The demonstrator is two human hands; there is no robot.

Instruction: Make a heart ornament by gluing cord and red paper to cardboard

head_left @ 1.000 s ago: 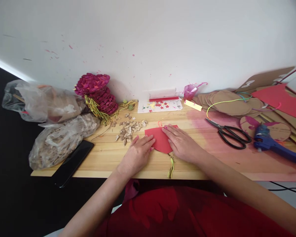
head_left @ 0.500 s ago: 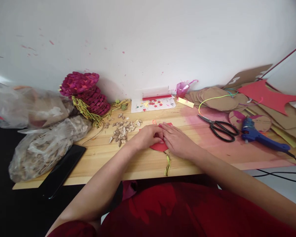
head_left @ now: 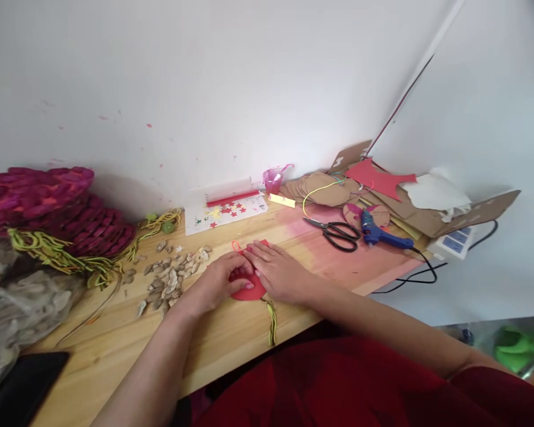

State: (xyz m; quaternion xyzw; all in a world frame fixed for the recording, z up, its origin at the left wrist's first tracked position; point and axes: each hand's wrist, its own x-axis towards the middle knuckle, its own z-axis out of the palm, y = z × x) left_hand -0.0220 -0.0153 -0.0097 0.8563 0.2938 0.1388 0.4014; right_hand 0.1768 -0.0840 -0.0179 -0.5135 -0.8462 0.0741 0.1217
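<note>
A red paper disc (head_left: 250,293) lies on the wooden table, largely covered by both hands. An orange loop (head_left: 236,245) sticks out at its far edge, and a yellow-green yarn tassel (head_left: 272,325) hangs from its near edge. My right hand (head_left: 281,274) lies flat over the disc, its fingers stretched out and pointing left. Resting on the disc's left part, my left hand (head_left: 222,277) has its fingers curved and the thumb apart from them. The fingertips of the two hands meet above the disc. Pistachio-like shells (head_left: 171,281) are scattered left of my left hand.
Black-handled scissors (head_left: 340,233) and a blue glue gun (head_left: 385,236) lie to the right, before stacked cardboard discs (head_left: 324,188). Small paper stars lie on a white sheet (head_left: 196,214) at the back. At left are a magenta stack (head_left: 102,228), a plastic bag (head_left: 26,308) and a black phone (head_left: 29,379).
The view has swung to the right, so everything sits further left. Both hands stay on the red disc; the left thumb now shows more apart from the fingers.
</note>
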